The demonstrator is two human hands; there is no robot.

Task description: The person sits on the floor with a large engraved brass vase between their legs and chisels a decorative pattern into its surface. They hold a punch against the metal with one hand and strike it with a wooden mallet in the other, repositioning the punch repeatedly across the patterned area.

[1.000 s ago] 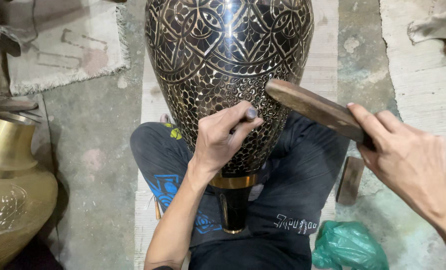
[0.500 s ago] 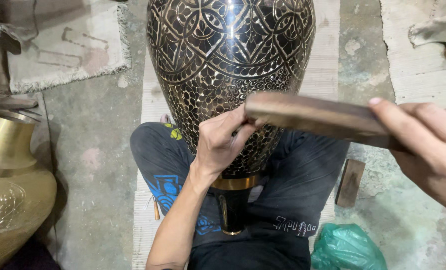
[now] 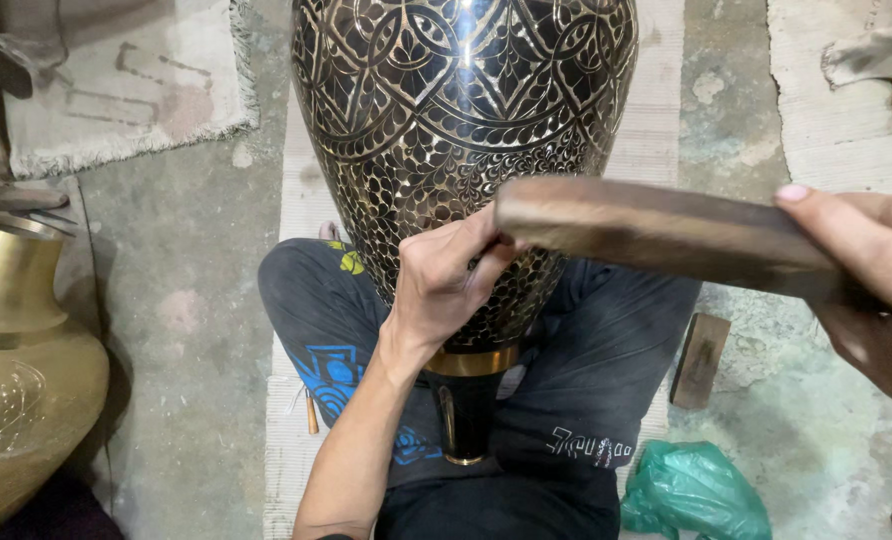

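The large engraved vase (image 3: 466, 130) is laid across the lap of the seated person, its long axis running straight away from the body: the wide belly is carried far from the camera, over the pale woven mat (image 3: 656, 90), and the narrow neck with its brass band (image 3: 471, 360) is pointed back between the crossed legs in dark trousers (image 3: 586, 370). Its surface is seen as black, cut all over with bright scale-like marks below and interlaced leaf and arc patterns above.

The work spot is placed on the lower belly, just above the brass band. The left hand (image 3: 441, 285) is the nearer one: it is pressed against the metal there, fingers closed together on a small tool that is almost wholly hidden, so its kind cannot be told. The right hand (image 3: 866, 290) is held well off to the right, clamped around the end of a long wooden mallet (image 3: 656, 235). The mallet is carried nearly level, its free end hanging just above the left hand's knuckles, apart from them or barely touching; which cannot be told.

A plain brass vase (image 3: 16, 390) is stood by the left edge of the bare concrete floor (image 3: 186, 340). A fringed rug (image 3: 126, 80) is spread at the far left. A crumpled green plastic bag (image 3: 691, 490) is left near the right knee, and a small wooden block (image 3: 701, 360) is laid just beyond it.
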